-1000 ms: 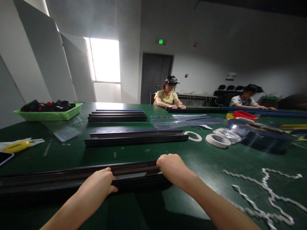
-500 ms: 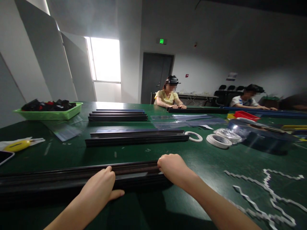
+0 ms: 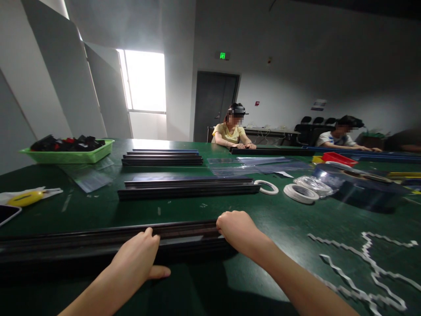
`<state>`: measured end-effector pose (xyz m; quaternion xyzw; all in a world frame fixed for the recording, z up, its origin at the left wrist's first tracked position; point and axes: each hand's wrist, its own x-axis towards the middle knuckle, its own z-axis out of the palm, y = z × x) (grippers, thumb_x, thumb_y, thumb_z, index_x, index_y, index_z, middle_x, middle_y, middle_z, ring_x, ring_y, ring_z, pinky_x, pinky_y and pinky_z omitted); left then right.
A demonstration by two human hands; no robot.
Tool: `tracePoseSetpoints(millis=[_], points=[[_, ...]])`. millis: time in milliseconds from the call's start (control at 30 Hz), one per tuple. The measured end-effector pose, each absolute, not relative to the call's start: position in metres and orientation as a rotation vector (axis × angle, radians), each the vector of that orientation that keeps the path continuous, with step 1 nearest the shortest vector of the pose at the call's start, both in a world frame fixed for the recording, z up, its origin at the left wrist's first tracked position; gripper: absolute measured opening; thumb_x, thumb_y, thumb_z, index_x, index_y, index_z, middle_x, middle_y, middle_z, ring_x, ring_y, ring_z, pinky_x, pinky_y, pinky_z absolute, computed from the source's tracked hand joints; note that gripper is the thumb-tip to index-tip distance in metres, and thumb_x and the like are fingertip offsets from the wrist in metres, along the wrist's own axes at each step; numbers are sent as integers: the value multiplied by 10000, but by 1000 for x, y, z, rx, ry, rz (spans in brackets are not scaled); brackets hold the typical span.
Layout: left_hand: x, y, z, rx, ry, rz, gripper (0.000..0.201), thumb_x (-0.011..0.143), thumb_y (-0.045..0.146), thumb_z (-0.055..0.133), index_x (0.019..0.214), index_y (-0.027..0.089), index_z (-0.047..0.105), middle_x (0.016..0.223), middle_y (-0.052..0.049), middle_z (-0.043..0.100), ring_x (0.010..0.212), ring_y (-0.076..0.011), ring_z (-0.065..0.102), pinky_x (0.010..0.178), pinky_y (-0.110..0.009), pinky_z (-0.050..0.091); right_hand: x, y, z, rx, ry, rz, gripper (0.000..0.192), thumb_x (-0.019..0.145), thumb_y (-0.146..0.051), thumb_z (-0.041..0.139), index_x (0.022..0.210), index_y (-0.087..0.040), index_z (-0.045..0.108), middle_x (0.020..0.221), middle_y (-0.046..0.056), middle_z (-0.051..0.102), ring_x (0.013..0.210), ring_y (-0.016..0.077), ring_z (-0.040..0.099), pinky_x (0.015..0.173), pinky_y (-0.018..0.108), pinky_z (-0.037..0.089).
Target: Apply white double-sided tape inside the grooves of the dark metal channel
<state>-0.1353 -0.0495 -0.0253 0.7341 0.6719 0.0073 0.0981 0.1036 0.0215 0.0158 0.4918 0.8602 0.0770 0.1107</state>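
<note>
A long black channelled profile point(image 3: 72, 251) lies across the green table point(image 3: 200, 289) in front of me and runs out of view on the left. My left hand point(image 3: 136, 253) is on its near side, fingers curled over into the channel and thumb sticking out to the right below. At the profile's right end, my right hand point(image 3: 239, 229) is closed, with its fingertips hidden in the channel. Between the hands a pale strip point(image 3: 187, 240) shows along the profile. Whether either hand holds anything small cannot be made out.
Behind lie more black profiles point(image 3: 190, 190), tape rolls point(image 3: 301, 193) and a big clear film roll point(image 3: 362, 188). Crinkled white strips point(image 3: 366, 252) lie right. A green basket point(image 3: 95, 154) and yellow-handled tool point(image 3: 26, 198) are left. Two co-workers point(image 3: 230, 134) sit opposite.
Both hands stay at nearly the same places on the profile. The left hand's fingers have shifted very slightly right; the view has moved a little.
</note>
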Motion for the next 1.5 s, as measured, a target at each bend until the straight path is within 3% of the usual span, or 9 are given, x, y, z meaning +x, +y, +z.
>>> tracePoseSetpoints(millis=[333, 667, 1067, 1233, 1500], points=[[-130, -47, -19, 2212, 1973, -104, 627, 629, 489, 654, 1170, 179, 594, 1130, -180, 603, 1025, -344, 584, 823, -419, 475, 104, 22, 14, 1449, 2527, 230, 241, 752, -84, 496, 796, -176, 714, 825, 112, 713, 793, 250, 676, 645, 302, 489], [-134, -42, -28, 2206, 1984, -86, 521, 618, 548, 650, 887, 103, 680, 997, -183, 658, 899, -334, 635, 805, -390, 486, 104, 22, 13, 1449, 2521, 241, 218, 751, -87, 514, 793, -170, 711, 816, 112, 711, 796, 249, 676, 641, 290, 487], [-132, -48, -20, 2199, 1951, -47, 583, 637, 531, 628, 1043, 113, 634, 1091, -187, 618, 990, -335, 597, 835, -390, 461, 104, 24, 11, 1429, 2545, 263, 218, 746, -83, 508, 767, -171, 707, 784, 104, 711, 769, 262, 680, 621, 309, 496], [-131, -48, -18, 2191, 1957, -76, 620, 626, 502, 641, 1154, 180, 600, 1111, -163, 612, 1042, -331, 571, 859, -398, 450, 104, 25, 10, 1447, 2524, 253, 216, 748, -90, 514, 778, -173, 711, 791, 108, 712, 781, 256, 680, 630, 298, 491], [-126, -48, -12, 2216, 1972, -132, 594, 638, 497, 639, 1149, 194, 612, 1090, -162, 626, 1041, -338, 573, 848, -425, 459, 104, 23, 12, 1456, 2525, 227, 249, 755, -89, 493, 816, -169, 721, 838, 126, 714, 802, 237, 675, 659, 286, 487]])
